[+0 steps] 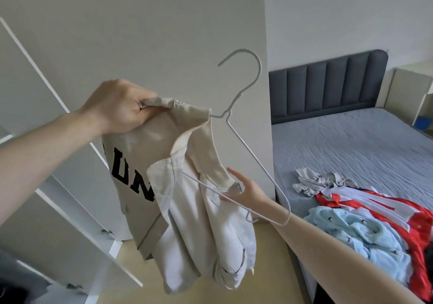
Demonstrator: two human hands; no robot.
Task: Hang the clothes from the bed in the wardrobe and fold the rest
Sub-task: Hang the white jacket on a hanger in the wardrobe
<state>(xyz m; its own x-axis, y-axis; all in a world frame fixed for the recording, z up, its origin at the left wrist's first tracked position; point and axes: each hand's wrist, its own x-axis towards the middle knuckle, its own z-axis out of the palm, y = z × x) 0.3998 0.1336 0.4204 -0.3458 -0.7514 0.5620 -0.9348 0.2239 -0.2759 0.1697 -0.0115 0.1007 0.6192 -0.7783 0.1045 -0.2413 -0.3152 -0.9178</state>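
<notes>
A cream jacket (187, 221) with black letters hangs bunched in the air in front of me. My left hand (119, 107) grips its ribbed collar at the top left. A white wire hanger (251, 153) is partly threaded into the jacket, its hook pointing up. My right hand (246, 190) holds the hanger's lower bar and a fold of the jacket from the right. On the bed (351, 144) lie a light blue garment (365, 240), a red and white garment (384, 207) and a grey crumpled piece (314, 182).
An open white wardrobe door (70, 186) stands at the left, with a white wall panel (164, 34) behind the jacket. The bed has a dark grey headboard (328, 86). A pale bedside unit (412, 93) stands at far right. Beige floor (269, 268) shows below.
</notes>
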